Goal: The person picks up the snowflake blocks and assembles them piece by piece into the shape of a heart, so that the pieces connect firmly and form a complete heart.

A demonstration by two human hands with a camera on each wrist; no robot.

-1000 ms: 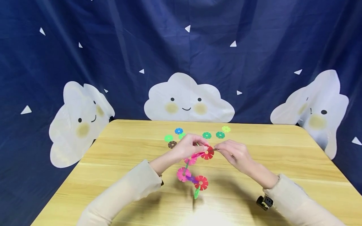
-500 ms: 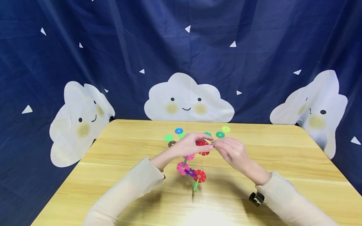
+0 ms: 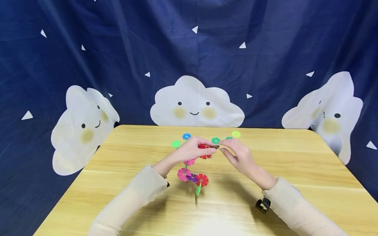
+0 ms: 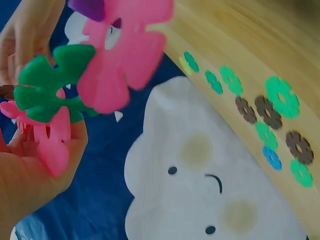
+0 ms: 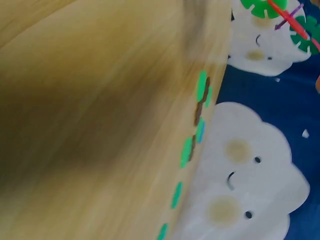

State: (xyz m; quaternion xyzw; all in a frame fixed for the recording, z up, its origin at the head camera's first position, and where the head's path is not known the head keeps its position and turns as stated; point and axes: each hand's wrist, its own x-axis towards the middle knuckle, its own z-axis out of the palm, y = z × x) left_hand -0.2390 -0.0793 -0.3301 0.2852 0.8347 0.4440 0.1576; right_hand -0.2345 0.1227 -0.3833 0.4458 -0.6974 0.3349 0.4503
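My left hand (image 3: 192, 151) holds a chain of slotted plastic snowflake discs above the table. Its thumb and fingers are around a red disc (image 3: 204, 154), with a brown disc (image 3: 216, 147) jutting out by the fingertips. Below hang a pink disc (image 3: 184, 174), a purple disc (image 3: 192, 178), a lower red disc (image 3: 202, 180) and a light green disc (image 3: 199, 189). In the left wrist view, a dark green disc (image 4: 37, 82) joins pink discs. My right hand (image 3: 240, 157) is just right of the brown disc, thumb and index finger parted, nothing visible between them.
Loose discs lie along the table's (image 3: 295, 164) far side: blue (image 3: 186, 136), light green (image 3: 176, 144), dark green (image 3: 216, 140) and yellow-green (image 3: 236, 134). Several brown discs (image 4: 300, 147) show in the left wrist view. A dark blue cloud-patterned curtain (image 3: 133, 49) hangs behind.
Both hands and the chain have shifted slightly left. The right thumb and fingers, earlier pinching by the red disc, have parted, and the brown disc shows beside the left fingertips.
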